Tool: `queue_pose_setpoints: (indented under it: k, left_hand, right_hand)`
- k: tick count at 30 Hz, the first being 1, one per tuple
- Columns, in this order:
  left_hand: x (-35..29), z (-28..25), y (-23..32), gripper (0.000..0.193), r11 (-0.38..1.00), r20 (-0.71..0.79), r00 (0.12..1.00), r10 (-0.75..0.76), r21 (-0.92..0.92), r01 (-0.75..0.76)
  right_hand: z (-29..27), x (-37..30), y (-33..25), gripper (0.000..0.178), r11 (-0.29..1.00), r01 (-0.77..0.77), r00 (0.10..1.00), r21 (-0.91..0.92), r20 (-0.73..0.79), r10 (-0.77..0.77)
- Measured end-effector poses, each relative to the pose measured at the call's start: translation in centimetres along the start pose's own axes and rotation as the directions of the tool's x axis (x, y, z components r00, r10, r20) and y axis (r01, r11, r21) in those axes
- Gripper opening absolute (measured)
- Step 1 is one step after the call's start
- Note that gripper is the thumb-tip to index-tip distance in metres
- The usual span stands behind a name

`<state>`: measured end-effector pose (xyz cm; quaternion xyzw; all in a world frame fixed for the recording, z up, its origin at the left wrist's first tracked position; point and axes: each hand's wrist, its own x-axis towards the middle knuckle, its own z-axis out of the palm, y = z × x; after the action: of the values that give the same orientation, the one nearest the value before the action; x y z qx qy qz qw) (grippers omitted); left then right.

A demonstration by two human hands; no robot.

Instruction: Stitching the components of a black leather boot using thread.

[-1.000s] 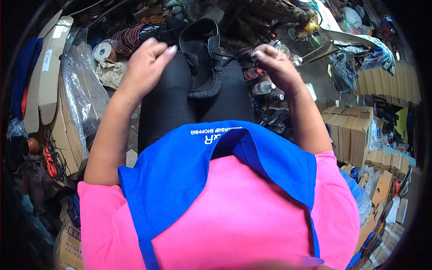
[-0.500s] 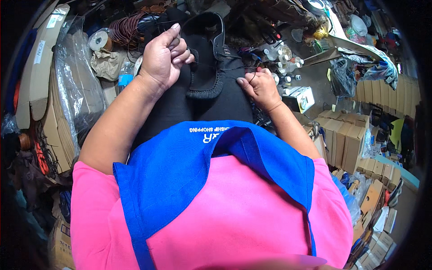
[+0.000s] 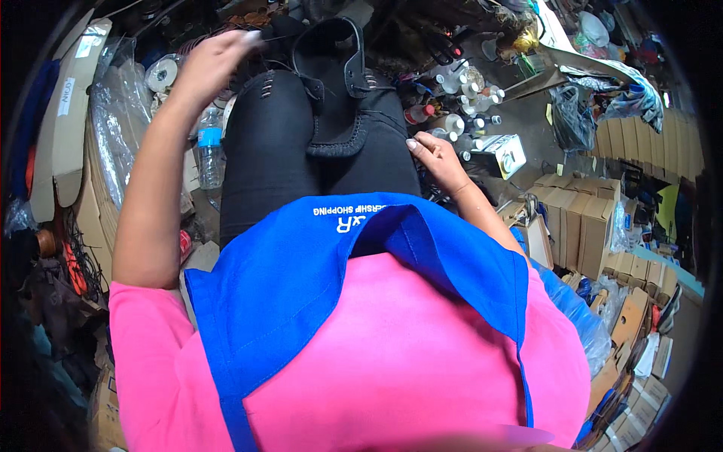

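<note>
Black moccasin shoe [image 3: 335,113] rests on our lap [image 3: 269,147], maybe to stay still. Our right hand [image 3: 441,160] pinches thread [image 3: 388,115]; our blurry left hand [image 3: 218,60], we can't tell.

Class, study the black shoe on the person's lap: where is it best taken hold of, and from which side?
Probably by the right wall of the curved collar on the black shoe, coming from the person's right. That thin wall borders a wide opening, leaving room for a thumb inside and fingers outside, and the right hand is on that side.
</note>
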<state>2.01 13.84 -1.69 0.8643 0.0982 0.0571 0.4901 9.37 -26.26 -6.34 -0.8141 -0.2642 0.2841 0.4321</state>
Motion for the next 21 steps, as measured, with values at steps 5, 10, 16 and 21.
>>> queue_pose_setpoints:
  k: [5,10,16,21]
  left_hand:
    - [2.8,7.5,7.8,0.074,0.967,0.295,0.938,-0.181,0.227,0.115]
    - [3.3,7.8,7.4,0.059,0.993,0.575,0.814,0.085,0.021,-0.118]
    - [2.4,8.7,6.3,0.052,0.975,0.56,0.798,0.221,-0.123,-0.184]
    - [2.6,9.2,5.7,0.037,0.973,0.6,0.769,0.221,-0.084,-0.214]
  right_hand:
    - [0.1,-0.2,-1.1,0.03,0.996,-0.088,0.996,0.019,0.033,0.088]
    - [-1.5,-2.2,-1.8,0.044,0.715,-0.277,0.952,0.642,0.081,0.296]
    - [-4.6,0.1,-6.8,0.042,0.998,0.054,0.98,0.032,-0.192,-0.047]
    - [-0.6,3.3,-13.1,0.032,0.759,0.329,0.939,-0.562,0.28,-0.2]
